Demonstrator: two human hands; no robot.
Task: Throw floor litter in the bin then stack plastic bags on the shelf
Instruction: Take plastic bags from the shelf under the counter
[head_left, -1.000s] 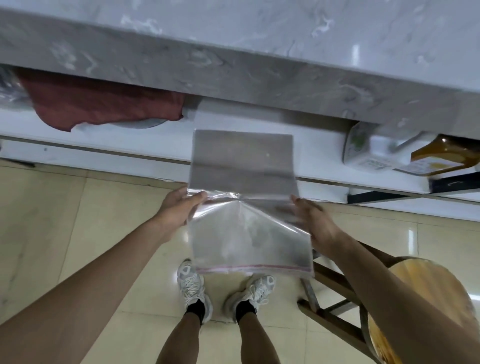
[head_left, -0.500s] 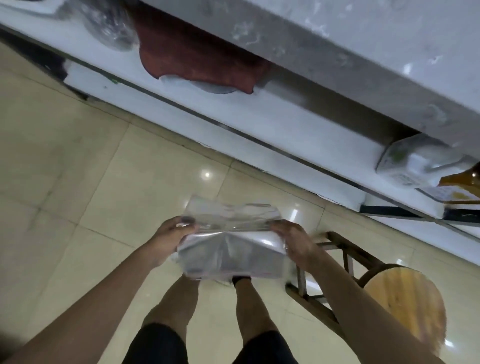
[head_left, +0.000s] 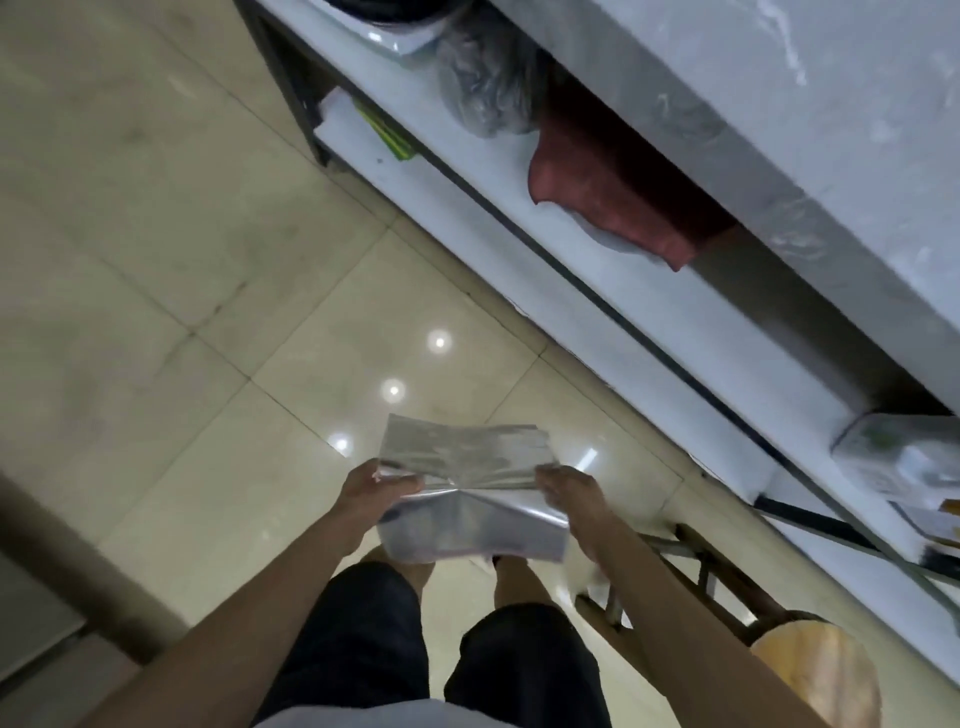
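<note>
A clear plastic bag (head_left: 467, 488), folded over on itself, hangs in front of me above the tiled floor. My left hand (head_left: 376, 491) grips its left edge and my right hand (head_left: 569, 491) grips its right edge. The white shelf (head_left: 649, 312) under the marble counter (head_left: 779, 130) runs diagonally at the upper right, well away from the bag. No bin or litter shows in this view.
On the shelf lie a dark red cloth (head_left: 618, 192), a crumpled clear bag (head_left: 485, 85) and a white container (head_left: 904, 457). A wooden stool (head_left: 810, 670) stands at my lower right, close to my right arm. Beige floor tiles (head_left: 208, 260) fill the left.
The bag has come off the shelf and been folded in half, drawn toward my body. My view has swung left, so the shelf now lies diagonal at the upper right.
</note>
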